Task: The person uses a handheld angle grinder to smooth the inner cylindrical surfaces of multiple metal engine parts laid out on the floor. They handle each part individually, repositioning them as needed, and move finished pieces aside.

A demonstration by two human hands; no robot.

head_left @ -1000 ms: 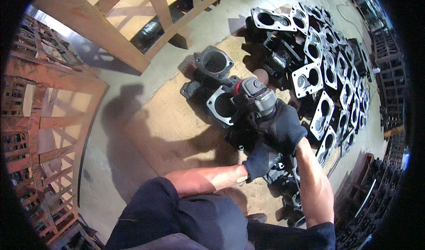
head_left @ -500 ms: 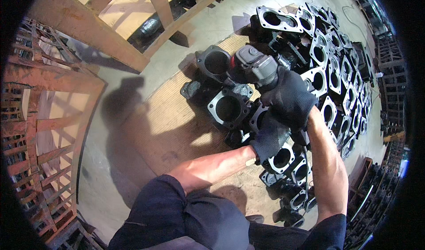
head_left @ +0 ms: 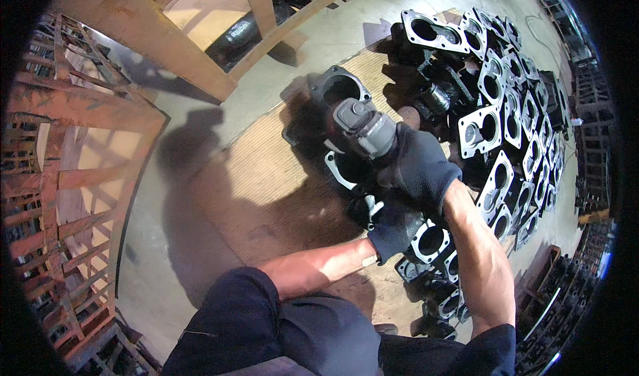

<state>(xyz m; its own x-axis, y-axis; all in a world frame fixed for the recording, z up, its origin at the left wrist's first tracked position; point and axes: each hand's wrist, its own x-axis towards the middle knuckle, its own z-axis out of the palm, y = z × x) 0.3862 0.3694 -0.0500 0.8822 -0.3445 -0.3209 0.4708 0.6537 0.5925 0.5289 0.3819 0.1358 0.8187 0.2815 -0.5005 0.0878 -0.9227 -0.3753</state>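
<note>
My right hand [head_left: 424, 170], in a dark knit glove, is wrapped round the body of a grey angle grinder [head_left: 365, 127]. The grinder's head hangs over a dark casting with a round bore [head_left: 341, 86] and covers its near rim; the disc is mostly hidden. Just below the right hand, my left hand [head_left: 396, 235], also gloved, closes on the rear part of the grinder; its fingers are largely lost in shadow. A second flanged casting [head_left: 335, 171] lies right under the tool, partly covered by it.
Many black castings with bright machined flanges [head_left: 480, 131] crowd the floor on the right. Brown ribbed sheet [head_left: 266, 176] lies beneath the work. Rusty metal crates [head_left: 93, 116] stand at the left, and another frame [head_left: 180, 50] is at the far left.
Both hands have brought the grinder left and nearer, so its head now covers part of the bored casting's rim. The view has also shifted slightly.
</note>
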